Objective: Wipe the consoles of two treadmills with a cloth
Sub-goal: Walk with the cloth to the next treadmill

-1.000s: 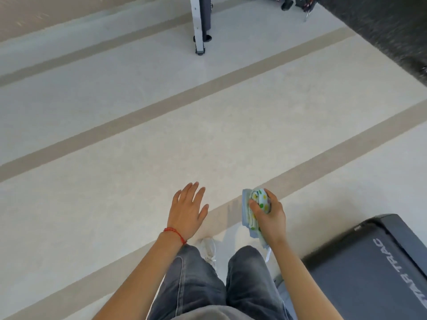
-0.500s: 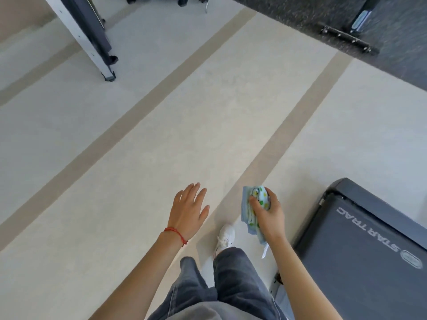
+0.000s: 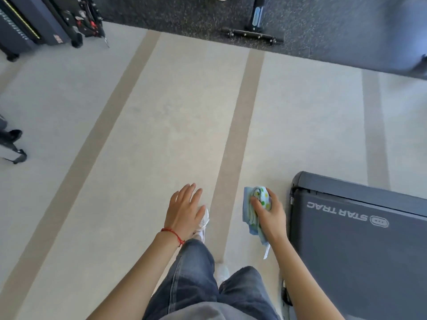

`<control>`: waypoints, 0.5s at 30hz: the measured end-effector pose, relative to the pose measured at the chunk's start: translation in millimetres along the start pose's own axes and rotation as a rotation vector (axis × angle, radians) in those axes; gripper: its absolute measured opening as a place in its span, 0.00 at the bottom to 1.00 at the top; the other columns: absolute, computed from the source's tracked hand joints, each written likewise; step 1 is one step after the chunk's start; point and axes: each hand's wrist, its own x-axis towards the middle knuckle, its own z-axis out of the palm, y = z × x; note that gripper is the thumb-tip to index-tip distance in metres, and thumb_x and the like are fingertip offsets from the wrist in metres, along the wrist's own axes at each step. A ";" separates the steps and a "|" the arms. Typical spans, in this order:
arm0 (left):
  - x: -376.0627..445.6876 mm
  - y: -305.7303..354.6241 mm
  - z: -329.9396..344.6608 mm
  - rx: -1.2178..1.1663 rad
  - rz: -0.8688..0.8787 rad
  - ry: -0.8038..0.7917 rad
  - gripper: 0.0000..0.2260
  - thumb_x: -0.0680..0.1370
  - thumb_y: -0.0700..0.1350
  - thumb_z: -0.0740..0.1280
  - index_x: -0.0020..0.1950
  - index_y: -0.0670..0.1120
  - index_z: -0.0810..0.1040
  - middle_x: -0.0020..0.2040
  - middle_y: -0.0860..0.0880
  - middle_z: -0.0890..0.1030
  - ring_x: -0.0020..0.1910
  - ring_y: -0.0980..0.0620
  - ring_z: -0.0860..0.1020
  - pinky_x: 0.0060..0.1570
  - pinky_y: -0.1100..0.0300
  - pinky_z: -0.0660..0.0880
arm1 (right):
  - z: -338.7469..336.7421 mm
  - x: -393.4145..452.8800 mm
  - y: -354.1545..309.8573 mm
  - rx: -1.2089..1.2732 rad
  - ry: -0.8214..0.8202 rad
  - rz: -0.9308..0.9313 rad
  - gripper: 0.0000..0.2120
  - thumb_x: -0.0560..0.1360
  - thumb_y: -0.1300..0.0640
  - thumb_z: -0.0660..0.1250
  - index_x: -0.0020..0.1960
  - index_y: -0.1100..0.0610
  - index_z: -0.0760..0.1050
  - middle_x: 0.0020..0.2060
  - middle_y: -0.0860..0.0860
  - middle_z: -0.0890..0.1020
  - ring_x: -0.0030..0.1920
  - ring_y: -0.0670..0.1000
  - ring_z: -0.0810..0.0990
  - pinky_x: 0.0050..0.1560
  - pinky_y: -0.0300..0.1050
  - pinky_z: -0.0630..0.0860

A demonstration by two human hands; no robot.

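Observation:
My right hand [image 3: 269, 215] grips a bunched light-blue cloth [image 3: 251, 211] with green and yellow dots, held in the air above the floor. My left hand [image 3: 183, 210] hangs beside it with fingers straight and spread, holding nothing; a red string circles its wrist. To the right lies the dark grey rear deck of a treadmill [image 3: 360, 245] marked STAR TRAC. No treadmill console is in view. My legs in blue jeans and white shoes show at the bottom.
Pale floor with tan stripes [image 3: 238, 146] stretches ahead. A dark speckled mat [image 3: 184, 19] lies at the top with a machine base [image 3: 251, 34] on it. Dark gym equipment [image 3: 34, 24] stands top left, another frame foot [image 3: 13, 153] at the left edge.
The view has swung left to right: the treadmill deck now shows more fully, and the dark mat and equipment have come into sight. Both hands keep their pose, cloth still gripped.

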 end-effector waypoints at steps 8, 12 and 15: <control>150.9 -33.7 -25.7 0.029 0.227 -0.069 0.22 0.75 0.50 0.54 0.58 0.38 0.78 0.58 0.39 0.78 0.58 0.39 0.76 0.53 0.45 0.75 | 14.2 76.7 -53.6 0.094 0.215 0.102 0.19 0.73 0.50 0.67 0.63 0.50 0.70 0.52 0.54 0.77 0.51 0.52 0.77 0.52 0.49 0.76; 210.1 -34.1 -32.1 0.039 0.293 -0.082 0.22 0.75 0.51 0.54 0.58 0.39 0.78 0.59 0.39 0.78 0.59 0.39 0.76 0.54 0.45 0.74 | 12.3 106.9 -72.0 0.113 0.288 0.141 0.21 0.73 0.50 0.68 0.64 0.51 0.70 0.51 0.53 0.77 0.52 0.52 0.77 0.55 0.51 0.76; 250.3 -23.8 -28.2 0.032 0.324 -0.110 0.22 0.75 0.51 0.54 0.58 0.39 0.77 0.59 0.39 0.78 0.59 0.39 0.75 0.54 0.45 0.74 | 4.2 133.0 -80.6 0.128 0.329 0.168 0.21 0.73 0.51 0.68 0.64 0.52 0.70 0.49 0.51 0.76 0.50 0.51 0.77 0.52 0.47 0.75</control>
